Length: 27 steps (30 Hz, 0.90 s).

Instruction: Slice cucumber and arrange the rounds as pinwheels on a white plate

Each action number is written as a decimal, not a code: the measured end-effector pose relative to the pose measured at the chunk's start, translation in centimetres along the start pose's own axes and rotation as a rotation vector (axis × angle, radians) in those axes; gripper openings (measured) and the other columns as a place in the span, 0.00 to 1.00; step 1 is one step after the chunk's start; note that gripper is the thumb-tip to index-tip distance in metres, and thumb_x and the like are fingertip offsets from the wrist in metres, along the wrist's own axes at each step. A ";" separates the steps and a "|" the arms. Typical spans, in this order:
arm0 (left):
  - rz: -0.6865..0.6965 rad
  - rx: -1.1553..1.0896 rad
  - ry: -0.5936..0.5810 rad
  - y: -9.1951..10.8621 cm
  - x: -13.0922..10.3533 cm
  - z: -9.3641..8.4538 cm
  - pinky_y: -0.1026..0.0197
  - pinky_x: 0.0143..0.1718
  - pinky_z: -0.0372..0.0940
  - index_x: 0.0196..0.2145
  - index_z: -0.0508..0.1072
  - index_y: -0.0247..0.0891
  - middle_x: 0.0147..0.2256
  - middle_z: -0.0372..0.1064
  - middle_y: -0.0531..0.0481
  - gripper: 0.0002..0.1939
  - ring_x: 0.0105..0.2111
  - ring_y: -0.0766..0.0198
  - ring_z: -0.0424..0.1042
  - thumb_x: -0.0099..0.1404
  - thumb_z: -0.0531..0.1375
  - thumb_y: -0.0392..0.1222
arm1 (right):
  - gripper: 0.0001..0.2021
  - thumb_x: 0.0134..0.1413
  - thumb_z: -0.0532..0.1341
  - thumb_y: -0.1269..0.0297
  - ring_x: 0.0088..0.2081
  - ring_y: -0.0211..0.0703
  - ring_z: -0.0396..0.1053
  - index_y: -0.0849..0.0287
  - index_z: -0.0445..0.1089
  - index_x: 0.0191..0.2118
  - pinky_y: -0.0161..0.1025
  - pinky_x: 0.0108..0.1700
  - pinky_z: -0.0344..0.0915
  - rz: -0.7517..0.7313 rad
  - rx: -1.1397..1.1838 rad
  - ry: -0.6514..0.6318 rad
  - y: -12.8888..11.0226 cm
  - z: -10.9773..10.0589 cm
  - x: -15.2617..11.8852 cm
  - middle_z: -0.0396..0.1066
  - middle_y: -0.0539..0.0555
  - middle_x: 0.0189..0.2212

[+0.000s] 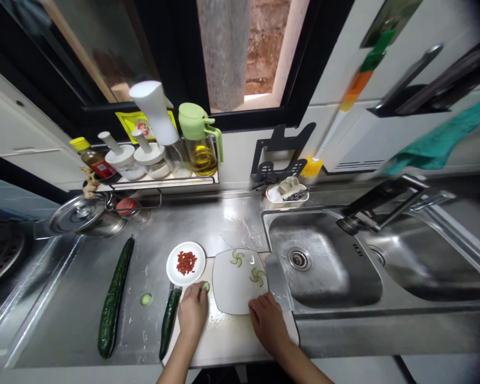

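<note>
My left hand [193,312] is closed around a small cucumber piece [205,287] at the left side of the white cutting board [224,341]. On the board lies a white square plate [236,288] with two pinwheel shapes of thin cucumber slices [257,277], one near its top and one at its right. My right hand [269,322] has its fingers curled at the plate's lower right edge; what they hold, if anything, is hidden. Just beyond it, a cleaver blade [277,280] lies along the board's right side. A cut cucumber [170,322] rests left of my left hand.
A round white plate of red goji berries [186,262] stands behind my left hand. Farther left are a whole cucumber [116,298] and a cucumber end [146,299]. A double sink [324,261] is at the right. Bottles and jars fill a rack [164,182] at the back.
</note>
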<state>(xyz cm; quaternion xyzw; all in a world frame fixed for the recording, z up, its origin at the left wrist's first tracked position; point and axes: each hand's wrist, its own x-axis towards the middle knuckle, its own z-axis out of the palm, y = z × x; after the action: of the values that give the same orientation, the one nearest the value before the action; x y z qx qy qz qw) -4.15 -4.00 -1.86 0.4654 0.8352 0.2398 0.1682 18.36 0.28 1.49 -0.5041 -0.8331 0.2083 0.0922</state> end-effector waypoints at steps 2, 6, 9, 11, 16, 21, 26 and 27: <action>0.012 -0.012 0.010 0.1 -0.1 0.0 0.58 0.42 0.64 0.40 0.74 0.40 0.40 0.73 0.45 0.14 0.38 0.58 0.72 0.61 0.51 0.41 | 0.09 0.57 0.53 0.72 0.38 0.43 0.61 0.57 0.68 0.29 0.38 0.37 0.51 0.003 -0.009 0.002 0.0 0.1 0.0 0.68 0.52 0.30; 0.007 -0.121 0.040 0.1 0.1 -0.1 0.58 0.41 0.64 0.35 0.75 0.39 0.35 0.74 0.45 0.13 0.35 0.58 0.72 0.60 0.52 0.42 | 0.09 0.57 0.53 0.72 0.38 0.43 0.61 0.57 0.68 0.29 0.38 0.36 0.50 0.010 -0.009 0.002 0.0 0.5 -0.1 0.68 0.52 0.30; -0.027 -0.210 0.033 0.1 0.3 -0.3 0.60 0.36 0.64 0.32 0.75 0.39 0.31 0.74 0.48 0.13 0.30 0.61 0.70 0.59 0.53 0.45 | 0.09 0.57 0.53 0.71 0.37 0.43 0.61 0.57 0.68 0.29 0.38 0.36 0.52 0.005 0.028 0.003 -0.1 0.9 0.1 0.68 0.52 0.30; -0.057 -0.261 -0.004 0.1 0.4 -0.5 0.63 0.31 0.63 0.31 0.75 0.39 0.27 0.72 0.50 0.14 0.25 0.64 0.68 0.58 0.54 0.48 | 0.08 0.56 0.53 0.72 0.37 0.43 0.61 0.58 0.68 0.29 0.38 0.38 0.53 -0.012 0.073 -0.002 -0.4 1.0 0.5 0.68 0.52 0.29; -0.108 -0.429 -0.153 1.2 0.5 -1.0 0.66 0.26 0.60 0.31 0.76 0.36 0.20 0.67 0.54 0.17 0.22 0.67 0.64 0.56 0.58 0.53 | 0.08 0.52 0.54 0.74 0.38 0.43 0.63 0.58 0.70 0.33 0.40 0.45 0.57 -0.040 0.239 0.001 -1.5 1.1 2.3 0.70 0.53 0.33; -0.106 -0.684 -0.360 3.9 0.6 -0.9 0.67 0.25 0.58 0.29 0.75 0.34 0.21 0.68 0.53 0.16 0.21 0.69 0.63 0.54 0.60 0.52 | 0.12 0.52 0.55 0.70 0.44 0.45 0.66 0.57 0.71 0.41 0.43 0.49 0.58 -0.007 0.396 0.016 -2.5 0.7 4.2 0.73 0.55 0.40; -0.166 -0.836 -0.499 5.8 0.8 -0.4 0.67 0.26 0.57 0.27 0.74 0.34 0.21 0.68 0.53 0.17 0.22 0.70 0.62 0.49 0.64 0.53 | 0.09 0.51 0.55 0.70 0.36 0.41 0.68 0.56 0.73 0.32 0.37 0.41 0.60 0.134 0.446 -0.047 -2.7 -0.5 4.9 0.74 0.50 0.30; -0.194 -0.857 -0.527 5.9 0.8 -0.3 0.67 0.25 0.55 0.27 0.74 0.34 0.21 0.67 0.54 0.18 0.21 0.71 0.61 0.49 0.64 0.53 | 0.09 0.51 0.55 0.70 0.36 0.41 0.68 0.56 0.73 0.30 0.37 0.40 0.60 0.154 0.459 -0.055 -2.6 -0.7 4.8 0.73 0.49 0.29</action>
<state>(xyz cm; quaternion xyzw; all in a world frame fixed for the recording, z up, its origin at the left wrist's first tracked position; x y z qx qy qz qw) -0.57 -0.71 1.65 0.3197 0.6306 0.4185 0.5702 14.26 3.68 3.01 -0.5260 -0.7253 0.4123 0.1653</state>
